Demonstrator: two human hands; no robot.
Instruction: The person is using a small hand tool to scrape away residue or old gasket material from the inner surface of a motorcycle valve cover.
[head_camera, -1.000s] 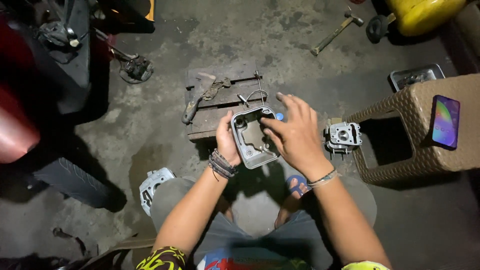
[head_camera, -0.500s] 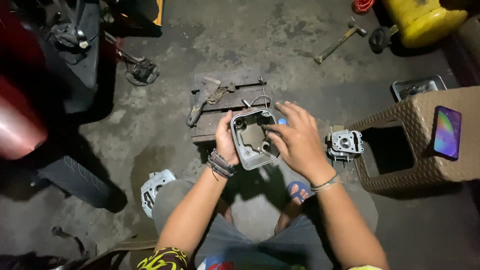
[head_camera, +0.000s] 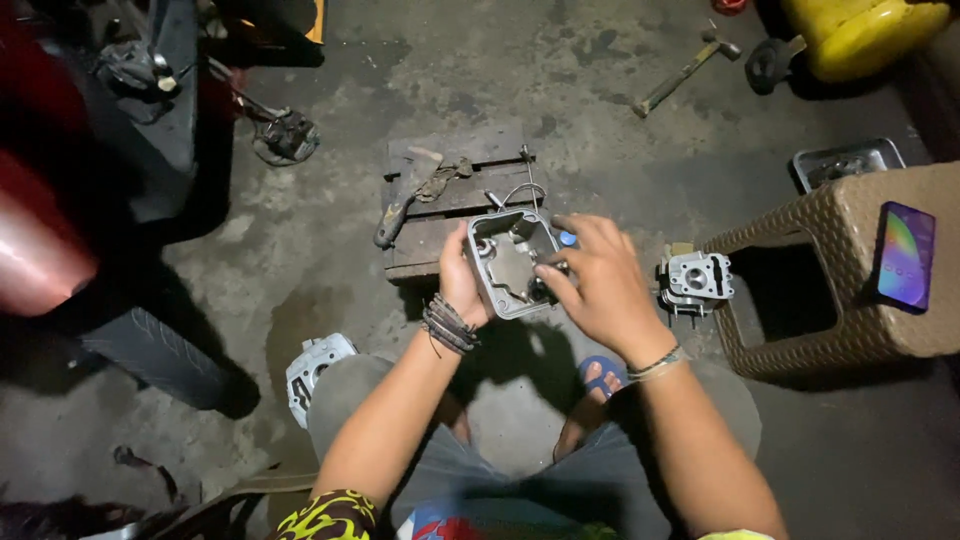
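A grey cast-metal engine cover (head_camera: 512, 262), open side up, is held in front of the person's knees above the near edge of a low wooden board (head_camera: 460, 200). The left hand (head_camera: 462, 282) is wrapped around the cover's left wall, fingers closed on the rim. The right hand (head_camera: 595, 282) lies over the right rim with its fingertips curled into the hollow; a small dark part seems to be pinched there, though what it is cannot be told.

The cover is judged stiff and fairly heavy for its size, probably oily, so a slipping grip is likely; the thick outer walls and corner lugs would be the safest places for holding, rather than any thin inner ribs or mating faces.

On the board a worn hand tool (head_camera: 405, 195) with a rag and a bent wire are laid. A cylinder head (head_camera: 693, 280) is set on the concrete floor just right of the right hand, beside a brown woven-pattern plastic stool (head_camera: 840, 290) on which a phone (head_camera: 906, 255) rests. Behind the stool a metal tray (head_camera: 845, 162) is placed — small parts seem to lie in it, too dim to name. A hammer (head_camera: 685, 68) lies farther off, and another grey casting (head_camera: 315, 365) sits by the left knee.
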